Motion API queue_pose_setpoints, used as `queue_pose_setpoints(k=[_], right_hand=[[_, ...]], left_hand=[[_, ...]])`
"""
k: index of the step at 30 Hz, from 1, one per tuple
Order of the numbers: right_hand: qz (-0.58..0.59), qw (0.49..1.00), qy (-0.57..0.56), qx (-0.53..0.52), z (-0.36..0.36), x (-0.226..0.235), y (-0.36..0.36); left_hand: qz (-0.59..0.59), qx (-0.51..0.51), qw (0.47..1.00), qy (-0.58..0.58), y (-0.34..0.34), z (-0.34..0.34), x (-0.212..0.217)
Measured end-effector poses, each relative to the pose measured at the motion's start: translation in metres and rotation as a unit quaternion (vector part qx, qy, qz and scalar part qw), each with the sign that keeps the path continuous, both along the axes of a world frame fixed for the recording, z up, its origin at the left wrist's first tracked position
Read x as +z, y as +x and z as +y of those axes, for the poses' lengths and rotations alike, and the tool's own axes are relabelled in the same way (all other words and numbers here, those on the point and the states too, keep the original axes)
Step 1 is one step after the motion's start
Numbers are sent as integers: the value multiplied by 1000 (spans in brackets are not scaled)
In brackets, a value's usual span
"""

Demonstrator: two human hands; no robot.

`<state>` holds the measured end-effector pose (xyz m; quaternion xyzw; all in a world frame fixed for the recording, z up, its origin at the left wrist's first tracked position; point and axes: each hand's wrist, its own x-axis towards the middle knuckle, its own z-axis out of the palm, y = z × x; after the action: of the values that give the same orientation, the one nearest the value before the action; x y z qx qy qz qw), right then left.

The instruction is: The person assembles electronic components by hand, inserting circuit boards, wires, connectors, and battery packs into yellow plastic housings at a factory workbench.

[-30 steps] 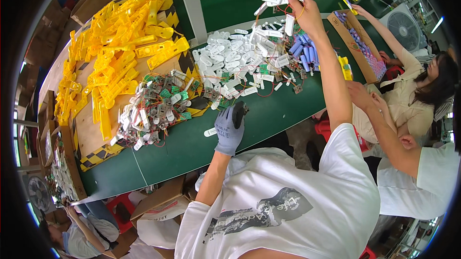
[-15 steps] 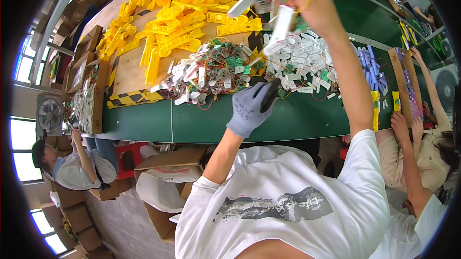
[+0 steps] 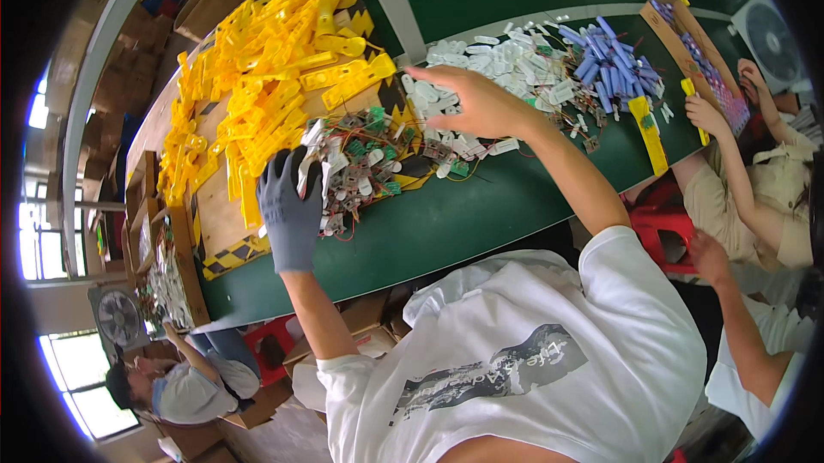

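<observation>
I see my left hand, in a grey knit glove, curled over the near-left side of a tangled heap of small circuit boards: green boards, grey metal tabs and thin red wires. The heap lies mid-worktop, spilling from a wooden board with striped yellow-black edging onto the green worktop. My bare right hand hovers flat, fingers spread and released, over white plastic pieces just beyond the heap. Glossy yellow plastic strips pile toward the far-left corner. Blue cylinders cluster at the far right, where another person's hand reaches in.
</observation>
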<state>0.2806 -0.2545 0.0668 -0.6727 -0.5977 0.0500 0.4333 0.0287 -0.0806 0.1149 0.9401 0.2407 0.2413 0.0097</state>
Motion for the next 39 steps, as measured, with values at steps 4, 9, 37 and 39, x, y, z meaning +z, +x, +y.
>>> queue_pose_setpoints(k=[4,9,37,39], right_hand=[[21,963,-103,-249,-96,-12,34],[-114,973,-123,-160,-93,-39,42],[213,962,56,-159,-125,-16,14],[237,958,-18,-161,-136,-16,0]], left_hand=[[-123,-20,980,-156,-6,-69,-12],[-145,-74,973,-165,-25,-90,-44],[-281,-166,747,-579,91,32,20],[-309,-115,738,-588,55,-31,1]])
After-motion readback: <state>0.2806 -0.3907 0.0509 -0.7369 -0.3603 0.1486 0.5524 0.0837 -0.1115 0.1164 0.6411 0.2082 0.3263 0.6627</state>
